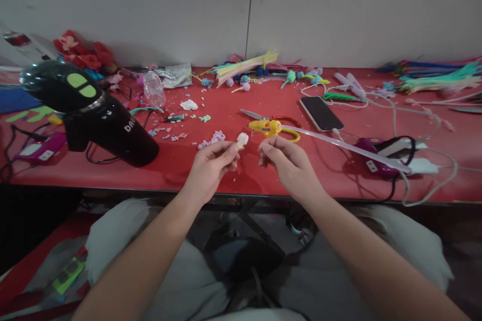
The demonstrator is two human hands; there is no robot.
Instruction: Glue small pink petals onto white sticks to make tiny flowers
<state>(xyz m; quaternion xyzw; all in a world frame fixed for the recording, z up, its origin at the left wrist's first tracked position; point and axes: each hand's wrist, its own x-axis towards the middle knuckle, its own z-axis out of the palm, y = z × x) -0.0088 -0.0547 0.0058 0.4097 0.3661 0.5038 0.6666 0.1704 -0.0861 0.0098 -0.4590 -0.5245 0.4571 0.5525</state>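
Note:
Between thumb and fingertips, my left hand (pixel 213 165) pinches a small fluffy white piece (pixel 242 140) above the red table. My right hand (pixel 288 163) is beside it, thumb and index finger pressed together; whatever they hold, if anything, is too small to make out. Just beyond my hands lies a yellow glue gun (pixel 264 127) with a long clear glue stick (pixel 339 143) running out to the right. Scissors (pixel 297 134) with yellow and orange handles lie partly under it. Several short lilac fuzzy pieces (pixel 213 139) are scattered near my left hand.
A large black tumbler (pixel 124 128) stands tilted in view at left. To the right are a phone (pixel 321 113) on a cable and a purple power strip (pixel 376 158). Bundles of pipe cleaners (pixel 244 67) lie along the back wall, near a clear plastic bottle (pixel 153 89).

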